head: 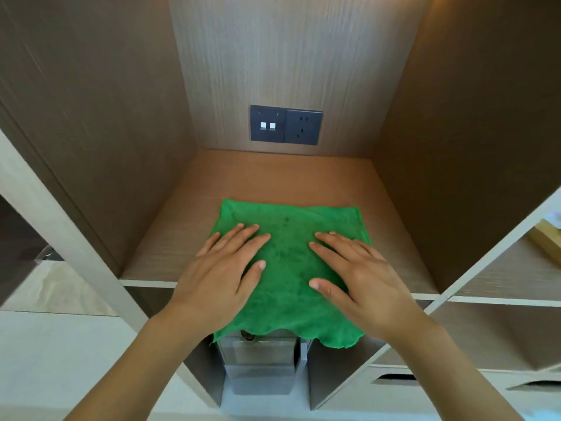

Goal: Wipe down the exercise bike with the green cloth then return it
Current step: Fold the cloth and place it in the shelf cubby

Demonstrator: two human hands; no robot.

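The green cloth (288, 226) lies spread flat on a wooden shelf (273, 174) inside a cabinet niche, and its near edge hangs over the shelf's front lip. My left hand (223, 273) rests palm down on the cloth's left half with fingers spread. On the right half my right hand (356, 275) lies flat in the same way. Neither hand grips the fabric. No exercise bike is in view.
A dark socket panel (285, 125) sits on the niche's back wall. Wooden side walls close in left and right. Below the shelf stands a grey metallic box (258, 363). Side shelves at the right hold a yellowish object (546, 238).
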